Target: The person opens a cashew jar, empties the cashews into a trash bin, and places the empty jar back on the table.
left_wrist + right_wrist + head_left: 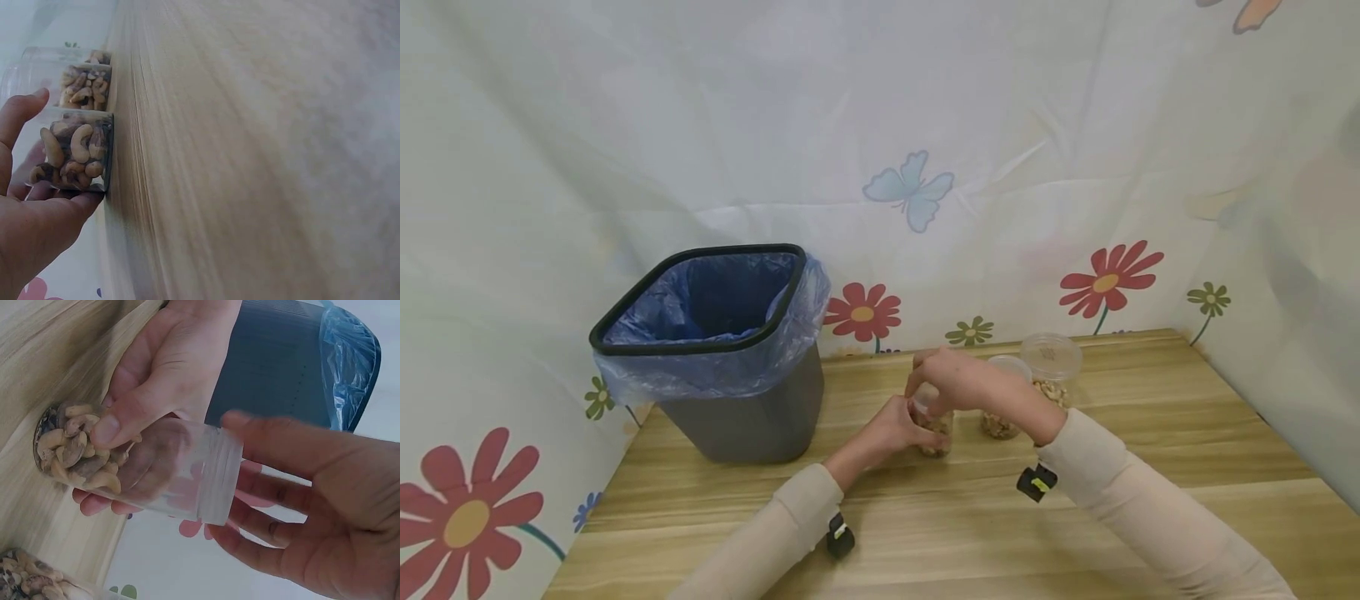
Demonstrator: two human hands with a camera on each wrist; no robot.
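Observation:
A clear plastic jar (pixel 165 465) of cashews and other nuts stands upright on the wooden table, its lower part filled. My left hand (pixel 891 429) grips its body low down, thumb across the near side and fingers round the back. At the top, my right hand (pixel 951 379) holds the ribbed translucent lid (pixel 220 478) between thumb and fingers. The left wrist view shows cashews (pixel 72 150) through the jar's wall, with the left hand's fingers passing behind it. My right hand hides much of the jar's top in the head view.
Two more nut jars stand to the right: one jar (pixel 1000 427) partly behind my right forearm, another jar (pixel 1052 367) farther back. A grey trash bin (pixel 752 417) with a blue liner (pixel 715 371) stands at left. Flower-printed cloth (pixel 1000 108) backs the table (pixel 940 533).

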